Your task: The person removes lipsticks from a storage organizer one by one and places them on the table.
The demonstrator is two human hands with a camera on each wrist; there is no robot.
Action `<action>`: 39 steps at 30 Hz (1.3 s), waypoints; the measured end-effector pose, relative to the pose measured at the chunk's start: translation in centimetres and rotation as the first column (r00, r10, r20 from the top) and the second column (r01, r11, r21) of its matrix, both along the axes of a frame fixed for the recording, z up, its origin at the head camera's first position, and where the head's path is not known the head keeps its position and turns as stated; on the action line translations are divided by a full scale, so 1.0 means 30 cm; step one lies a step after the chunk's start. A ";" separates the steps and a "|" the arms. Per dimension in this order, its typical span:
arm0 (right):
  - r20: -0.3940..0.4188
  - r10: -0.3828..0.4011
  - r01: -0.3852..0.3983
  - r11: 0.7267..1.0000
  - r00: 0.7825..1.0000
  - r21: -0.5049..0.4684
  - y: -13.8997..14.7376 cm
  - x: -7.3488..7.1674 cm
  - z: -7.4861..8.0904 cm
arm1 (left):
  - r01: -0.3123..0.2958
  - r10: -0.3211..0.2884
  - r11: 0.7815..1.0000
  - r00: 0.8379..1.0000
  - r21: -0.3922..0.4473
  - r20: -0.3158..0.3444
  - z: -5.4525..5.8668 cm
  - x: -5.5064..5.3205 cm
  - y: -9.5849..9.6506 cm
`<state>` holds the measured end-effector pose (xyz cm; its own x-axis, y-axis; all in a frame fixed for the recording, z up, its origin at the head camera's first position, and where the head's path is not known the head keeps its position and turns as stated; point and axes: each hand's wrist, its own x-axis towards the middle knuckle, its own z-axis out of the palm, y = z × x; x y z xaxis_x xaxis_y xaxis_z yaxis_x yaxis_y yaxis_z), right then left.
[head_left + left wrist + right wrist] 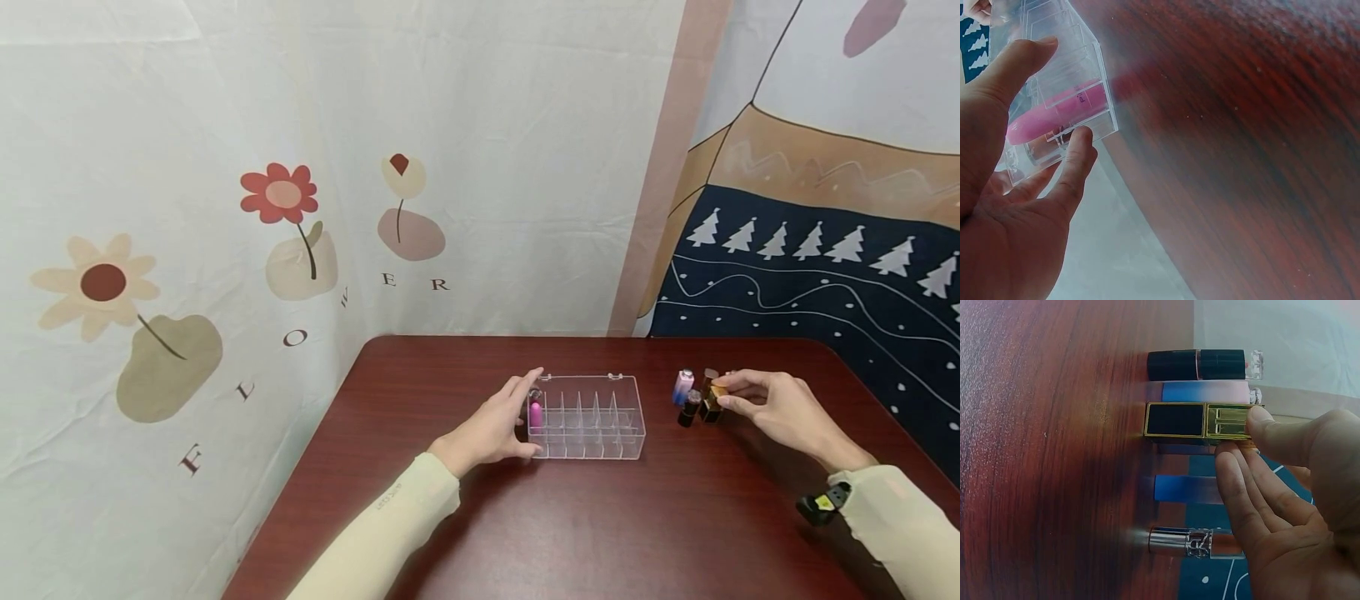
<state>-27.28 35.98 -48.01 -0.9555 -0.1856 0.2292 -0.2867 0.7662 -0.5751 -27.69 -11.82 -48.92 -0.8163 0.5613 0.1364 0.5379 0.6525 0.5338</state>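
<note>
My left hand [491, 429] grips the left end of a clear divided organizer [642, 421], thumb at its front and fingers round the side. A pink lipstick tube [1054, 115] stands in an end compartment, with a partly hidden clear and brownish item [1041, 149] beside it. Over to the right, my right hand [787, 412] pinches the gold upper part of a square black-and-gold lipstick [1175, 420] between thumb and fingers. Its base appears at or close to the tabletop; contact is unclear. Around it stand a black lipstick with a clear top [1175, 365] and a blue-pink tube [682, 387].
Behind the right fingers stand another blue tube [1179, 489] and a silver-based tube [1169, 540]. The dark red wooden table [555, 525] meets a flower-printed curtain [487, 167] at the back and left. A tree-patterned cloth [817, 292] hangs at the right.
</note>
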 end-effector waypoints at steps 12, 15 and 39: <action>-0.003 0.003 -0.003 1.000 1.000 -0.005 0.006 0.012 0.008 | 0.005 -0.005 1.000 1.000 0.012 0.013 -0.008 -0.007 0.006; -0.001 -0.018 0.018 1.000 1.000 -0.002 0.008 0.022 0.014 | 0.005 -0.005 1.000 1.000 0.007 0.014 -0.007 -0.005 0.007; -0.244 -0.078 0.061 0.995 0.967 -0.076 -0.175 0.047 0.070 | -0.002 0.002 1.000 1.000 0.012 0.024 -0.009 -0.014 -0.003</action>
<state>-25.87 30.71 -45.92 -0.8778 -0.0967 0.4692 -0.3737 0.7510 -0.5444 -28.10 -11.91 -49.20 -0.8206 0.5581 0.1235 0.5235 0.6472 0.5542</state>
